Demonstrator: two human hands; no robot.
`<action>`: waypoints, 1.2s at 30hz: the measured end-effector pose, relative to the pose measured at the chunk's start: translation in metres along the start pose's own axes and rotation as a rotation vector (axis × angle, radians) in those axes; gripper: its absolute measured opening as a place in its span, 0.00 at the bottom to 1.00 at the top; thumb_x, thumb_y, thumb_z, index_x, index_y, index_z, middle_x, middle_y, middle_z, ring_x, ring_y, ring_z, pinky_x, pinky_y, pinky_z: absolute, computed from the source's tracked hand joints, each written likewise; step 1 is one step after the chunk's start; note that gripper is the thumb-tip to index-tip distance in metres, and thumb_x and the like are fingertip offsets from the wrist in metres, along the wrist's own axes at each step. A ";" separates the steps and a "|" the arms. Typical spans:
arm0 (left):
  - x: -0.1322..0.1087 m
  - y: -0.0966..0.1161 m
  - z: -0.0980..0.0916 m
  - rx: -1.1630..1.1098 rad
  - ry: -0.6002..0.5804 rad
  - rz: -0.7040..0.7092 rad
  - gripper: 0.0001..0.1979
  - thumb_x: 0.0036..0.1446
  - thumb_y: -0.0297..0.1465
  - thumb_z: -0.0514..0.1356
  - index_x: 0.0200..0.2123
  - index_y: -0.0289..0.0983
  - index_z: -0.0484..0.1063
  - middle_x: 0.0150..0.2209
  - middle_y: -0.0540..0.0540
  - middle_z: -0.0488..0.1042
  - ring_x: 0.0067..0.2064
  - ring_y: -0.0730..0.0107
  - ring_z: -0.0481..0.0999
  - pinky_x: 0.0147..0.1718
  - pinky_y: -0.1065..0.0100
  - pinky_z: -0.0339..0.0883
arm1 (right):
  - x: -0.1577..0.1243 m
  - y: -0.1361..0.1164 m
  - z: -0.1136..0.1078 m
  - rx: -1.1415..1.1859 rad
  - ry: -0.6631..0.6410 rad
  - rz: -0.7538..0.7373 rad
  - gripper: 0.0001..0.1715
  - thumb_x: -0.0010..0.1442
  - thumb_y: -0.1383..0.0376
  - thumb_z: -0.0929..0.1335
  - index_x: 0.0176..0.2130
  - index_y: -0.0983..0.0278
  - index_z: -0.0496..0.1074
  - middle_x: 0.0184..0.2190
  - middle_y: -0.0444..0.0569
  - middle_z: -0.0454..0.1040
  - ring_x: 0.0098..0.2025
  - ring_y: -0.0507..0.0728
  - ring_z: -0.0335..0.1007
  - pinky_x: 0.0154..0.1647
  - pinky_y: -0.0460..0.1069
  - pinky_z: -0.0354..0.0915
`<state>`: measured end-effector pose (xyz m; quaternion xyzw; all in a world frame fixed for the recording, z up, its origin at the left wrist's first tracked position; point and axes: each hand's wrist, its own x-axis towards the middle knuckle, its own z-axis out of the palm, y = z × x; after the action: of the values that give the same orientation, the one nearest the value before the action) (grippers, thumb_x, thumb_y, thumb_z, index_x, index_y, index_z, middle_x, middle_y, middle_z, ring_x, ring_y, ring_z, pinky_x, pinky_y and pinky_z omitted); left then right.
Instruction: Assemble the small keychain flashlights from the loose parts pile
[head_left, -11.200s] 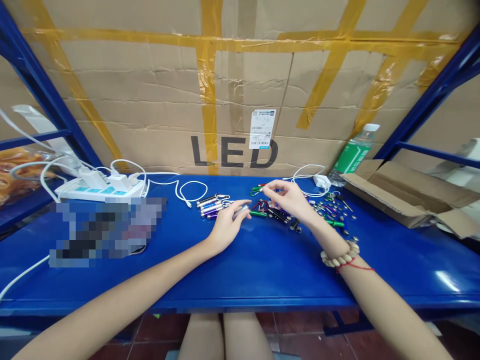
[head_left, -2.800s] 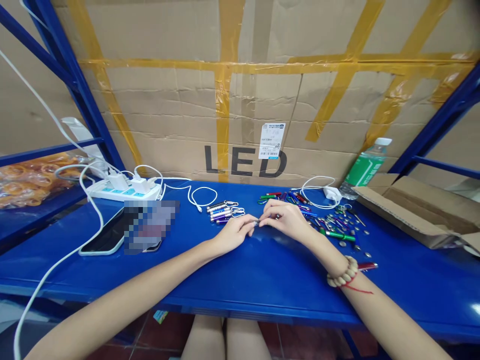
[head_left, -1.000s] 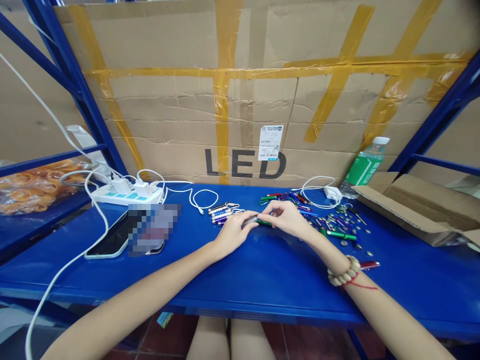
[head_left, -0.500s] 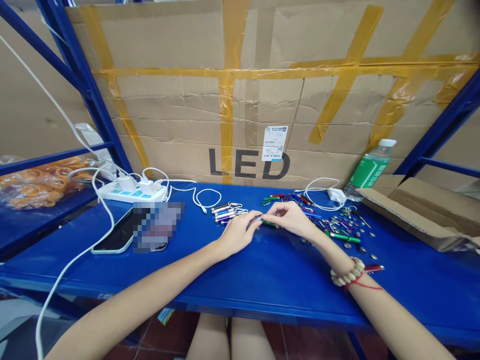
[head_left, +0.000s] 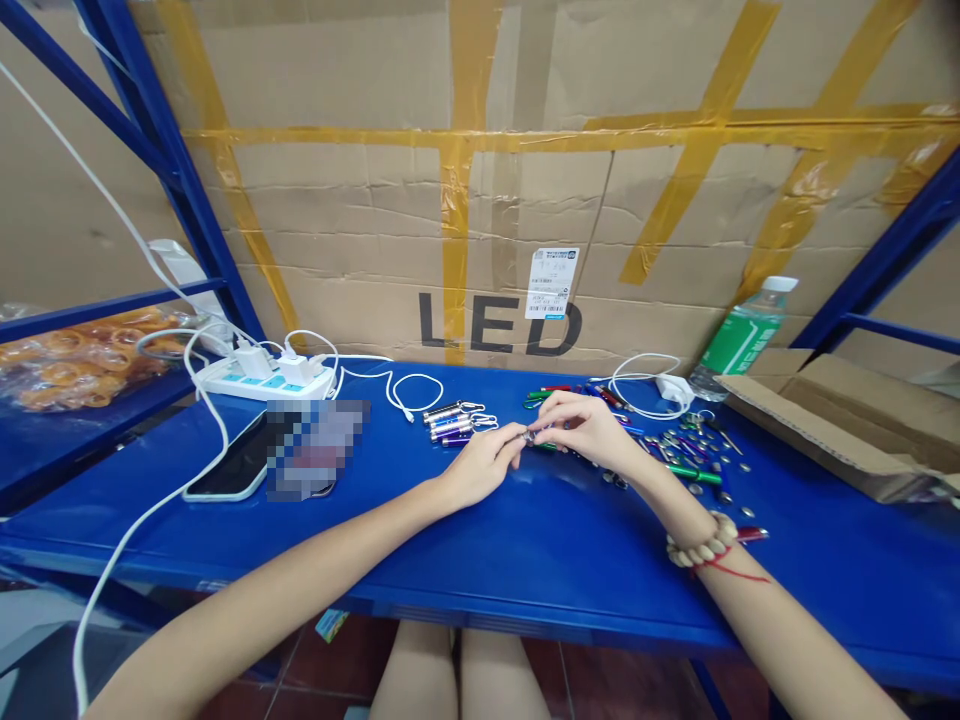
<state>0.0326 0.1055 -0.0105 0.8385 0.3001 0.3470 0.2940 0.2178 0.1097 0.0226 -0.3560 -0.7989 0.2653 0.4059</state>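
Observation:
Both my hands meet at the middle of the blue shelf [head_left: 525, 540]. My left hand [head_left: 480, 468] pinches one end of a small keychain flashlight [head_left: 529, 436], and my right hand [head_left: 589, 430] pinches its other end. A row of finished keychain flashlights [head_left: 454, 420] with clips lies just left of my hands. To the right lies a scatter of coloured flashlight parts [head_left: 675, 450], button cells and clips. A bead bracelet [head_left: 701, 545] is on my right wrist.
A white power strip [head_left: 262, 378] with chargers and cables sits at the back left, a phone [head_left: 225, 470] in front of it. A green-labelled water bottle [head_left: 739, 335] and an open cardboard box [head_left: 832, 415] stand at the right. A large taped "LED" carton [head_left: 495, 200] forms the back wall.
My hands have stayed together on the small flashlight, shifting slightly; the right fingers have moved along it. The camera view drifted a little.

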 end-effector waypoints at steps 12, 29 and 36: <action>-0.006 -0.001 -0.004 0.006 -0.075 -0.025 0.07 0.61 0.31 0.46 0.35 0.37 0.62 0.26 0.52 0.66 0.29 0.73 0.68 0.31 0.73 0.60 | -0.002 0.011 0.010 -0.086 -0.022 0.089 0.17 0.46 0.54 0.71 0.24 0.66 0.75 0.23 0.46 0.69 0.22 0.47 0.62 0.22 0.43 0.58; -0.003 -0.011 -0.008 0.286 0.169 0.159 0.07 0.60 0.29 0.50 0.41 0.37 0.66 0.39 0.45 0.73 0.41 0.67 0.72 0.41 0.68 0.65 | -0.001 -0.001 0.025 0.081 0.099 0.451 0.20 0.43 0.54 0.71 0.28 0.70 0.75 0.11 0.43 0.65 0.13 0.45 0.56 0.14 0.41 0.54; -0.002 -0.007 -0.011 0.387 0.171 0.194 0.12 0.61 0.29 0.49 0.47 0.38 0.66 0.43 0.44 0.73 0.44 0.65 0.72 0.45 0.64 0.64 | -0.002 0.001 0.024 0.180 0.064 0.510 0.25 0.40 0.52 0.72 0.31 0.69 0.76 0.12 0.42 0.64 0.14 0.44 0.54 0.14 0.40 0.53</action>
<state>0.0206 0.1115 -0.0099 0.8715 0.3031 0.3796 0.0667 0.1993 0.1055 0.0084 -0.5161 -0.6434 0.4177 0.3811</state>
